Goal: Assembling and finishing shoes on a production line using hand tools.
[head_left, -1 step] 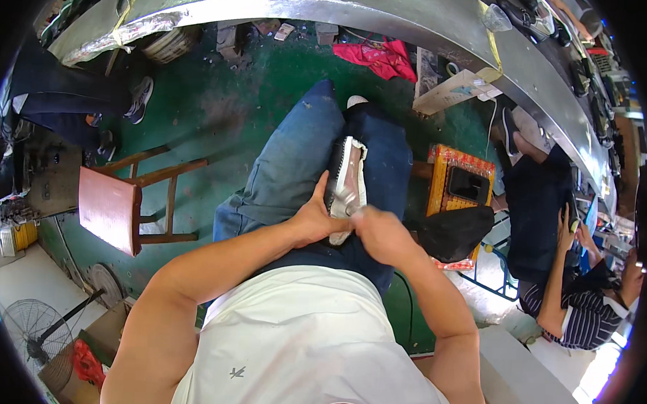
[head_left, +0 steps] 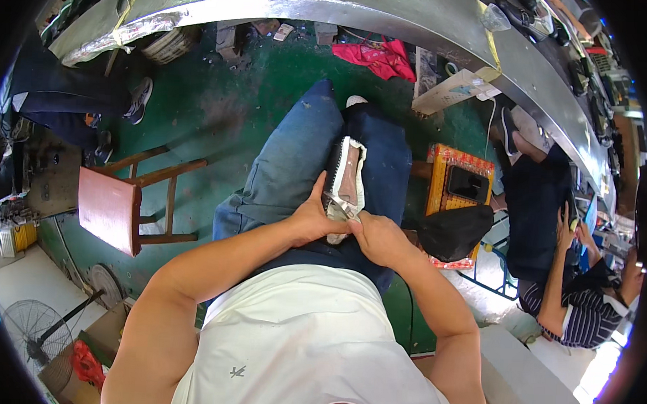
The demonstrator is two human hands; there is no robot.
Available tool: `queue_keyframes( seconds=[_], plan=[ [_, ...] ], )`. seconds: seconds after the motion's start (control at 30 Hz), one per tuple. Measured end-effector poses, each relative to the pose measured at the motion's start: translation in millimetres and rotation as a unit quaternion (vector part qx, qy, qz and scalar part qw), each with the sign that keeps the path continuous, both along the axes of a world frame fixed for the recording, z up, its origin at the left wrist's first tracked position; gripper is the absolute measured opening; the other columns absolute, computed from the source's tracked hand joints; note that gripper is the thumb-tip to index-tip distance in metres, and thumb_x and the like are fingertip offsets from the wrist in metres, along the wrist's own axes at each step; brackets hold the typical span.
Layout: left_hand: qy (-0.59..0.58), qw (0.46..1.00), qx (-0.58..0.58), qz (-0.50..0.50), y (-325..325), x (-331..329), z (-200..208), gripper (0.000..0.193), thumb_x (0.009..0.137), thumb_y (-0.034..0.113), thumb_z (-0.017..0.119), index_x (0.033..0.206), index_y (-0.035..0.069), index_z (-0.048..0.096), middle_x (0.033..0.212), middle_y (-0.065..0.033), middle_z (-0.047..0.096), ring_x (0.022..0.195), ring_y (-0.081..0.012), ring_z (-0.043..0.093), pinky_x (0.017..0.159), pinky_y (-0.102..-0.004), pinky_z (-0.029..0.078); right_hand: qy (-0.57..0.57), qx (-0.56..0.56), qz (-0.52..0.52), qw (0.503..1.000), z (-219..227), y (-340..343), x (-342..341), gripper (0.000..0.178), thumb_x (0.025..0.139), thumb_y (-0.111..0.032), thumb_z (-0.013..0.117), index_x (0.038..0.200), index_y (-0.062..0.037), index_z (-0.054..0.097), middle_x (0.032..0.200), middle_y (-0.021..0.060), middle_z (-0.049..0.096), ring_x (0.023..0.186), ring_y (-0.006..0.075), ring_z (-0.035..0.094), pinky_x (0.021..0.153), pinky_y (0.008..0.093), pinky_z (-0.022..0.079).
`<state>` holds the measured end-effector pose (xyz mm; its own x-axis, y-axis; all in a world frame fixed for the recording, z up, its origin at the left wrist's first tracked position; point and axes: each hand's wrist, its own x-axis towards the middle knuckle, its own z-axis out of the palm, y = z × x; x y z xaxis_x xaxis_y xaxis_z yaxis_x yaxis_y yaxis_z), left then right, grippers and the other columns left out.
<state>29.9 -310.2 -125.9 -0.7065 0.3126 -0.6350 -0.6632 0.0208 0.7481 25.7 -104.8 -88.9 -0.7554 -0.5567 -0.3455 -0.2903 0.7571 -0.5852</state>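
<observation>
An unfinished shoe [head_left: 349,176] lies sole side up across my lap, with a brown insole, pale turned-in edges and a dark side on its left. My left hand [head_left: 313,217] grips its near end, one digit stretched along the left side. Closed at the near right edge of the shoe, my right hand [head_left: 379,237] holds a metal tool that looks like pincers [head_left: 343,205]. The tool's head rests at the near part of the shoe; its handle is mostly hidden in the fist.
A brown-topped stool [head_left: 109,207] lies tipped on the left. To the right, an orange crate [head_left: 445,199] bears a phone [head_left: 468,184] and a black cap [head_left: 456,231]. A metal bench [head_left: 273,9] curves across the far side. Another person [head_left: 549,274] sits at right.
The metal tool, smeared by motion before, now shows sharply against the shoe. My right hand has turned and shifted slightly. My left hand keeps its place.
</observation>
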Motion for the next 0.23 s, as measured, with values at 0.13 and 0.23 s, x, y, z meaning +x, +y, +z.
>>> queue_keyframes(
  seconds=[0.13, 0.23],
  plan=[
    [0.091, 0.991, -0.040, -0.093, -19, -6, 5, 0.126, 0.074, 0.016, 0.080, 0.159, -0.002, -0.011, 0.151, -0.0261, 0.039, 0.135, -0.0319, 0.048, 0.111, -0.0334, 0.040, -0.166, -0.064, -0.073, 0.981, 11, 16, 4, 0.043, 0.108, -0.034, 0.042, 0.097, 0.0039, 0.059, 0.091, 0.0247, 0.069, 0.081, 0.0449, 0.067, 0.074, 0.0526, 0.052],
    [0.192, 0.965, -0.112, -0.141, -36, -15, 19, 0.115, 0.078, 0.017, 0.076, 0.160, -0.001, -0.003, 0.157, -0.0286, 0.031, 0.143, -0.0367, 0.040, 0.116, -0.0326, 0.033, -0.270, -0.224, -0.331, 0.876, -3, 40, 24, 0.049, 0.108, -0.047, 0.041, 0.109, -0.0026, 0.062, 0.099, 0.0138, 0.074, 0.085, 0.0334, 0.072, 0.076, 0.0484, 0.055]
  ],
)
